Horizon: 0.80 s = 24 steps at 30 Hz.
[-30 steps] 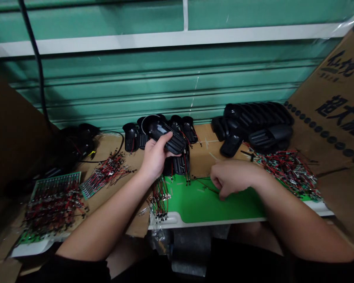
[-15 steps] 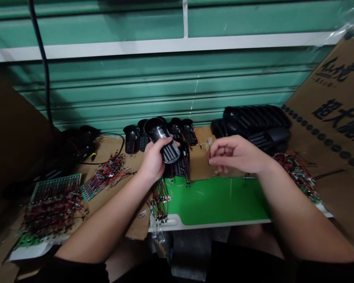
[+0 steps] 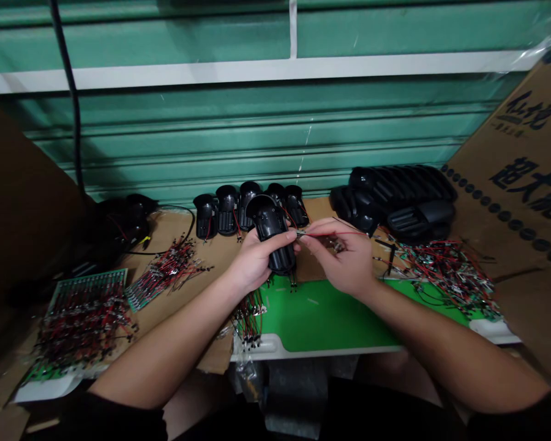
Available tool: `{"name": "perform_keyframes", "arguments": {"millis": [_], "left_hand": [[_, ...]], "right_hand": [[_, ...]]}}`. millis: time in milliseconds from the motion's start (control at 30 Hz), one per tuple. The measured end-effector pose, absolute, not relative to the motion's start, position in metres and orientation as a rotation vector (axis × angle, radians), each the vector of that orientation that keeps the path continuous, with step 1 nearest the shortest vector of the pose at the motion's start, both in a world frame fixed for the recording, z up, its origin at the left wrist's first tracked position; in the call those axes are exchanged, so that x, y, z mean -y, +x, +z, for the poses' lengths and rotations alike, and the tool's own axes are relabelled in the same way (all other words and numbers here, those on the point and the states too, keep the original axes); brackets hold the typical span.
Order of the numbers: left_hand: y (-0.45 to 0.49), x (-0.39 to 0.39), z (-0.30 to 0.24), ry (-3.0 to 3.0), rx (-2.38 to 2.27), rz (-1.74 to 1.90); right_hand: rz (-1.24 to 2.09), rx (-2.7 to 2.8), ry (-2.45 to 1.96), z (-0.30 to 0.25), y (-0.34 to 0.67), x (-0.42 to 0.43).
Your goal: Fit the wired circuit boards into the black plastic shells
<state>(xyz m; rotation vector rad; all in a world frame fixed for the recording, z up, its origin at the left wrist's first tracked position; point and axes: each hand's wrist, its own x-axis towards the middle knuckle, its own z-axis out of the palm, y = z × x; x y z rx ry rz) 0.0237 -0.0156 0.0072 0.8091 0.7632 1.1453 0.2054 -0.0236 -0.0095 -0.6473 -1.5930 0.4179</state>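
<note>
My left hand (image 3: 252,257) is wrapped round a black plastic housing (image 3: 267,219), which has a flared, dished top and a ribbed lower part. Its thumb lies across the front of the housing. At the housing's right edge, my right hand (image 3: 349,260) pinches a small metal-looking piece (image 3: 301,233) with a red wire (image 3: 335,233) running off to the right. The piece's exact kind is too small to make out, and I cannot tell whether it touches the housing. Behind the hands, several similar black housings (image 3: 227,208) with wires stand in a row.
Black housings (image 3: 404,187) are piled at the back right, beside a tangle of wired parts (image 3: 450,275). Wired circuit boards (image 3: 87,312) lie at left. A green board (image 3: 330,318) is in front, a cardboard box (image 3: 523,202) at right, and a green ribbed wall (image 3: 188,122) behind.
My right hand has moved left to the housing's edge, bringing the small wired piece with it. My left hand has shifted the housing slightly right and down, turning it more upright.
</note>
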Motion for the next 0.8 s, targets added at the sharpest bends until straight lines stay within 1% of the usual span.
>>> {"name": "perform_keyframes", "arguments": {"millis": [133,333,467,500,600,700,800], "left_hand": [[0.019,0.015,0.008,0.836,-0.724,1.134],[0.011,0.012,0.011,0.865,-0.696,1.125],[0.006,0.009,0.013,0.885,-0.671,1.131],[0.005,0.009,0.013,0.9,-0.676,1.113],[0.006,0.01,0.012,0.94,-0.718,1.037],[0.011,0.014,0.01,0.968,-0.764,0.988],[0.016,0.016,0.009,1.019,-0.806,0.978]], "right_hand": [[0.303,1.748,-0.601,-0.009,0.211,0.024],[0.294,1.98,-0.584,-0.006,0.227,0.016],[0.204,2.288,-0.67,-0.002,0.248,-0.001],[0.207,2.292,-0.719,0.0,0.252,-0.004],[0.394,2.112,-0.802,0.005,0.259,-0.007],[0.6,2.03,-0.689,0.009,0.254,-0.002],[0.619,2.06,-0.573,0.01,0.246,0.004]]}}
